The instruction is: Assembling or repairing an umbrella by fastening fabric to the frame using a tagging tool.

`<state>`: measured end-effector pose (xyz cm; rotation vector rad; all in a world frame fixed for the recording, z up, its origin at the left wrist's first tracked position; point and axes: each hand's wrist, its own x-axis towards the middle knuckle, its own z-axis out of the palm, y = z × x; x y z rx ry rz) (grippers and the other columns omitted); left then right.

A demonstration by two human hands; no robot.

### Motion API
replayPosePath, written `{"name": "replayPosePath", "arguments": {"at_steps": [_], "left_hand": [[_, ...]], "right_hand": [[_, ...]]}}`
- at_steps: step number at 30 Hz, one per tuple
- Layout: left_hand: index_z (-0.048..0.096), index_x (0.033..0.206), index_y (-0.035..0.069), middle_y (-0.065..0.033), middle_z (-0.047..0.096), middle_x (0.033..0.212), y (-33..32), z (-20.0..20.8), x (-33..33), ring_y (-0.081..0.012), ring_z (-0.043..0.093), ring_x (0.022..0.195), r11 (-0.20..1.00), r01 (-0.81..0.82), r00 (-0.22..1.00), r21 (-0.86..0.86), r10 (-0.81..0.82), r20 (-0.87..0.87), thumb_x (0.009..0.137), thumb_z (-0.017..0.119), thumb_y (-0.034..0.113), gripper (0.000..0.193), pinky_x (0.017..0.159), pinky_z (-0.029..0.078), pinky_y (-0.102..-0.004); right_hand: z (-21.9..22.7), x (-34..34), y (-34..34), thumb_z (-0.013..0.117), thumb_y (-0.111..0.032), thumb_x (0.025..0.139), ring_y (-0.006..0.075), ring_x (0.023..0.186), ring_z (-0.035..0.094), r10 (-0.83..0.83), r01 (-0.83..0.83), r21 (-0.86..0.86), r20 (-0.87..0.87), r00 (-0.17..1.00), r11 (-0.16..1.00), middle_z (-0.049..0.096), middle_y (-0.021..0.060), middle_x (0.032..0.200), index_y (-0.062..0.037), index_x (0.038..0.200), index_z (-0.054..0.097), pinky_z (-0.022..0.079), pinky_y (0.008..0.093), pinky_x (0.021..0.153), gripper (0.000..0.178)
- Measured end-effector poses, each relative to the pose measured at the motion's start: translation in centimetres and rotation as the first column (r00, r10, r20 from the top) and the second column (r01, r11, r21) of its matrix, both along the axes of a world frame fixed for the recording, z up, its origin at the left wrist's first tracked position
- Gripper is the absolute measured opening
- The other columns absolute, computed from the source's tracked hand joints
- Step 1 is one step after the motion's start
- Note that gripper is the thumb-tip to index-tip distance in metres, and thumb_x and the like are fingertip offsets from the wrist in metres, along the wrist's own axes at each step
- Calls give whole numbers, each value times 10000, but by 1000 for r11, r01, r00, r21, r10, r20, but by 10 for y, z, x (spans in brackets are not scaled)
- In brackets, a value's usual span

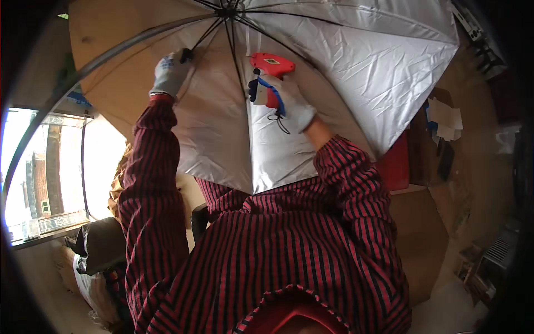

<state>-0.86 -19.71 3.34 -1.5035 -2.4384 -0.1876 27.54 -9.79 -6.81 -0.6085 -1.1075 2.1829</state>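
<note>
An opened umbrella with a silver inner side spreads in front of me. Its dark ribs fan out from a hub at the top. My left hand, in a white glove with dark fingertips, is closed at a thin black rib left of the middle. To the right, my gloved right hand is wrapped round the handle of a red tagging gun. The gun's nose points left, over the silver cloth. A dark cord loop hangs beneath that hand.
A bright window lies at the left, with a dark bag below it. Cardboard and a red object stand at the right. Papers lie farther right. A curved grey bar arcs across the upper left.
</note>
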Motion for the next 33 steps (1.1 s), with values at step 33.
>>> {"name": "replayPosePath", "arguments": {"at_steps": [33], "left_hand": [[698,941,14,-82,676,749,-3,-65,147,-128,623,612,893,-216,607,394,-194,771,865,596,116,164,567,483,-292]], "right_hand": [[-15,10,34,668,-170,810,212,1073,630,150,0,884,-79,986,468,676,123,1127,21,1150,621,478,305,895,393]]}}
